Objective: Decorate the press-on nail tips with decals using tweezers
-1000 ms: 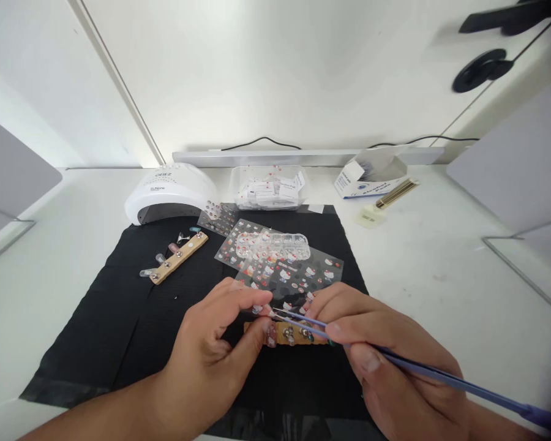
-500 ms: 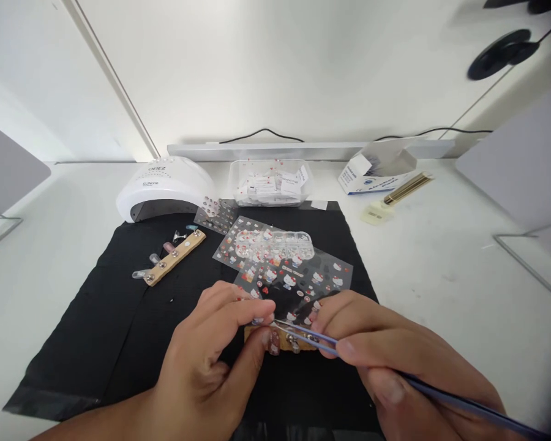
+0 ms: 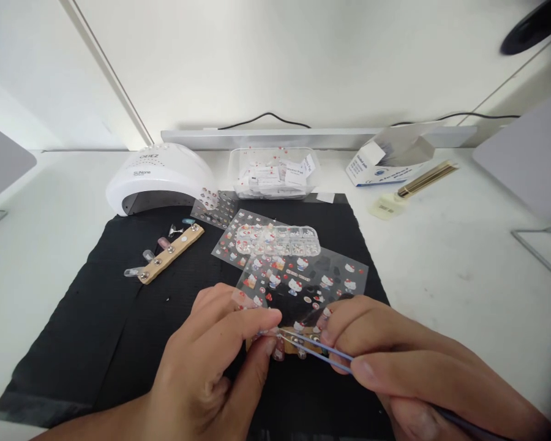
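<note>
My left hand [image 3: 224, 355] pinches the near edge of a clear sticker sheet [image 3: 324, 275] printed with white cat figures and red bits. Some of its fingers show through the sheet. In my right hand [image 3: 395, 361] are blue tweezers [image 3: 319, 347], their tips slightly apart and close to the left thumb and index fingertip. Whether the tips grip anything is too small to tell. Below the sheet lies a wooden strip [image 3: 311, 348] with nail tips on metal studs, including a pink nail tip [image 3: 278, 351]. It is partly covered by the hands and sheet.
A second sticker sheet [image 3: 227, 244] and a clear case of small gems [image 3: 305, 240] lie beyond, on a black mat [image 3: 114, 294]. Another nail-tip strip [image 3: 174, 252] is at left. Behind stand a white nail lamp [image 3: 158, 174], a packet-filled tub [image 3: 275, 191], a box [image 3: 390, 168] and a bottle [image 3: 388, 205].
The view has shifted a little. The tweezers stay at the left fingertips, and the left thumb and index finger are now closer together at the sheet's edge.
</note>
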A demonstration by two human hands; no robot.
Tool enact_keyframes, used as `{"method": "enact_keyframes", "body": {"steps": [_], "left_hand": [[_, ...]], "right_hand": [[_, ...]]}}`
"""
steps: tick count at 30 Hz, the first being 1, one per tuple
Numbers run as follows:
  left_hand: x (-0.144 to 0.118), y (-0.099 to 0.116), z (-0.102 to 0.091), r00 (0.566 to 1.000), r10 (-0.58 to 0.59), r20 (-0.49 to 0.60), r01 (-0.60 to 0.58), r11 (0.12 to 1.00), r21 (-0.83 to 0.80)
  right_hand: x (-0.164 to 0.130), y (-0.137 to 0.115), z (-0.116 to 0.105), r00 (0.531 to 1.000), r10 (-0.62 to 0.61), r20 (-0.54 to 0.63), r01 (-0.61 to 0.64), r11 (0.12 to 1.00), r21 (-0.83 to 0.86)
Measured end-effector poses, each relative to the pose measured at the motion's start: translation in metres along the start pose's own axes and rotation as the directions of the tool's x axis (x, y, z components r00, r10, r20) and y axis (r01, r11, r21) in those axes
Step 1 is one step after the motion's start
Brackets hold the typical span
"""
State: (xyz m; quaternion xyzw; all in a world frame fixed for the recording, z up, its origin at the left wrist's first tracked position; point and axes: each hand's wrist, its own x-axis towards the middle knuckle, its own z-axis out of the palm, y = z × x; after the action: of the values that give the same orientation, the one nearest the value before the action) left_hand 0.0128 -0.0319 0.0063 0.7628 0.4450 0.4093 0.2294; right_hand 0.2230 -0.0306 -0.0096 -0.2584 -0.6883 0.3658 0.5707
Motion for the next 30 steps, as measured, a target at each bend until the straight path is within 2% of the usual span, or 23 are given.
{"method": "enact_keyframes", "body": {"steps": [5, 11, 15, 21, 30], "left_hand": [[0.0018, 0.0036, -0.0023, 0.999, 0.045, -0.013, -0.045, 0.998, 0.036], [0.0029, 0.0058, -0.0025, 0.996, 0.091, -0.027, -0.088, 0.992, 0.087], [0.0007, 0.0043, -0.0019, 0.999, 0.041, -0.011, -0.041, 0.998, 0.048], [-0.0022, -0.001, -0.0011, 0.997, -0.067, 0.042, 0.072, 0.988, -0.136], [-0.0011, 0.0018, -0.0006, 0.986, -0.16, 0.05, 0.168, 0.959, -0.23]], "right_hand": [[0.0012, -0.0001, -0.0008, 0.999, 0.044, 0.02, -0.045, 0.998, 0.041], [-0.0009, 0.0026, -0.0029, 0.999, 0.037, 0.039, -0.04, 0.997, 0.068], [0.0009, 0.0008, -0.0006, 0.999, 0.045, 0.006, -0.045, 0.998, 0.044], [0.0028, 0.0001, 0.0038, 0.997, 0.066, -0.032, -0.064, 0.995, 0.078], [0.0035, 0.0003, 0.0021, 0.998, 0.065, -0.004, -0.065, 0.995, 0.075]]}}
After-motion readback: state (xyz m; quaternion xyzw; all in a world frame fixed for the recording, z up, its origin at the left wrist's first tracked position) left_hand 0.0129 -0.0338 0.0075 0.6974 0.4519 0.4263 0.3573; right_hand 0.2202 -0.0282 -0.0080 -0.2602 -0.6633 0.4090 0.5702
